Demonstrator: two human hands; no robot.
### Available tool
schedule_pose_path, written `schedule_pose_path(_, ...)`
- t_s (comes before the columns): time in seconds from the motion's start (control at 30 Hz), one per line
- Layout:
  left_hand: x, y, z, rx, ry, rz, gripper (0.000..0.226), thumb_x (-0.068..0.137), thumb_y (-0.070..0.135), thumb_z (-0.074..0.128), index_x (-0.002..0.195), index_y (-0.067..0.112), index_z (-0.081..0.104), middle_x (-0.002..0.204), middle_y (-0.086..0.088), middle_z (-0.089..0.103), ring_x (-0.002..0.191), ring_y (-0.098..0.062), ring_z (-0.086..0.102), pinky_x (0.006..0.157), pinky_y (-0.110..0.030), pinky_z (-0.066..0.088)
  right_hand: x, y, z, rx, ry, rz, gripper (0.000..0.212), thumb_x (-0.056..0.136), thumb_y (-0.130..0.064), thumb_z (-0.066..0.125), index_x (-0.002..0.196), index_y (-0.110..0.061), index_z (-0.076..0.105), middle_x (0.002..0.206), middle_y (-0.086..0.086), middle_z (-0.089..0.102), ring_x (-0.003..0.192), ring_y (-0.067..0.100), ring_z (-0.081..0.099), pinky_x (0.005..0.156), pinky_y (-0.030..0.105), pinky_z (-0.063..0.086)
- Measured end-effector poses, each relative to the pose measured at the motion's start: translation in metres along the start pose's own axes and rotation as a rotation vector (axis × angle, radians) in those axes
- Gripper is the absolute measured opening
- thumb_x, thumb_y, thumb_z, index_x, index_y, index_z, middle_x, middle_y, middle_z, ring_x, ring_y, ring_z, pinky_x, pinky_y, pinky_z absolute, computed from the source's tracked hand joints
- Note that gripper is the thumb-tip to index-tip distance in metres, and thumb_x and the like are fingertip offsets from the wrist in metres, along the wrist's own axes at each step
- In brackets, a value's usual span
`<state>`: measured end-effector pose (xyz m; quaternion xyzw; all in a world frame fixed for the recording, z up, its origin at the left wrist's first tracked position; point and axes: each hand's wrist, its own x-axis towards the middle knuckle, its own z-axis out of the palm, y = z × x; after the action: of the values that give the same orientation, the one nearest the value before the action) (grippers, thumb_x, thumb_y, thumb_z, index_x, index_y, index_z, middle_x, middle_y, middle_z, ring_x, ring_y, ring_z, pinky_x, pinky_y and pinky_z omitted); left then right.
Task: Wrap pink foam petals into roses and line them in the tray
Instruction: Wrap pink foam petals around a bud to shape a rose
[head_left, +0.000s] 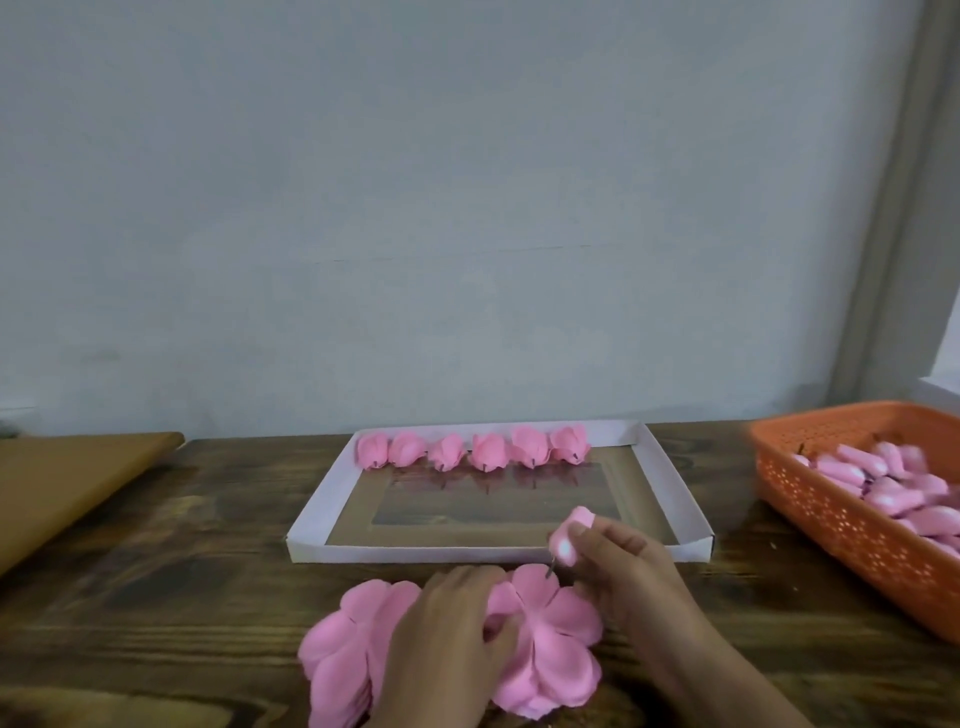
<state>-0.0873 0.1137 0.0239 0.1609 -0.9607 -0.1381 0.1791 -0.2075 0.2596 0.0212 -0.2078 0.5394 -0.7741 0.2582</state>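
Right hand pinching pink bud, stem tip just above petal stack under left hand fingers, which press flat. Risk: stem misses centre hole, tears foam. Six roses in tray beyond fingertips.

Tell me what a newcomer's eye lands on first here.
Six pink roses line the far edge of the white tray. Nearer, the right hand pinches a pink bud above the flat petals that the left hand rests on. An orange basket sits right.
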Motion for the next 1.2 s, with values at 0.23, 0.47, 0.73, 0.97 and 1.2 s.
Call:
schedule_pose_path(0.23,-0.005,-0.004,0.01,-0.096,0.13,0.011,0.04,0.092,0.033,0.054,0.131,0.042,0.055,0.131,0.024,0.056,0.121,0.0,0.048,0.096,-0.018,0.037,0.001,-0.005,0.0,-0.017,0.004,-0.03,0.037,0.075,-0.035,0.077,0.088,-0.001,0.071,0.077,0.008,0.067,0.062,0.012,0.062,0.051,0.02,0.049)
schedule_pose_path(0.47,-0.005,-0.006,0.01,-0.103,0.197,0.05,0.029,0.092,0.026,0.052,0.114,0.037,0.068,0.109,0.019,0.068,0.101,-0.003,0.056,0.089,-0.021,0.041,-0.002,-0.008,0.001,-0.121,0.019,-0.054,0.04,0.072,-0.046,0.072,0.088,-0.01,0.074,0.083,0.0,0.07,0.07,0.006,0.062,0.059,0.018,0.047)
schedule_pose_path(0.73,-0.004,-0.002,0.008,-0.075,0.252,0.074,0.044,0.045,0.009,0.092,0.078,0.033,0.075,0.072,0.018,0.069,0.065,-0.006,0.065,0.058,-0.013,0.04,-0.004,-0.011,0.004,-0.126,0.002,-0.064,0.042,0.069,-0.047,0.071,0.086,-0.008,0.073,0.083,0.001,0.069,0.069,0.006,0.06,0.059,0.019,0.045)
schedule_pose_path(0.97,-0.003,-0.009,0.017,-0.141,0.224,-0.026,0.023,0.082,0.014,0.071,0.093,0.032,0.079,0.093,0.015,0.07,0.086,-0.003,0.059,0.068,-0.009,0.03,-0.005,-0.014,0.003,-0.142,0.018,-0.066,0.044,0.071,-0.046,0.071,0.089,-0.006,0.071,0.09,0.001,0.071,0.08,0.006,0.062,0.069,0.028,0.043)
schedule_pose_path(1.2,-0.003,-0.007,0.013,-0.253,0.256,-0.007,0.025,0.081,0.011,0.074,0.097,0.03,0.078,0.078,0.033,0.047,0.076,0.008,0.048,0.072,-0.002,0.035,-0.005,-0.016,0.003,-0.152,0.001,-0.06,0.025,0.08,-0.04,0.069,0.083,-0.015,0.071,0.089,-0.001,0.068,0.082,0.007,0.059,0.069,0.027,0.041)
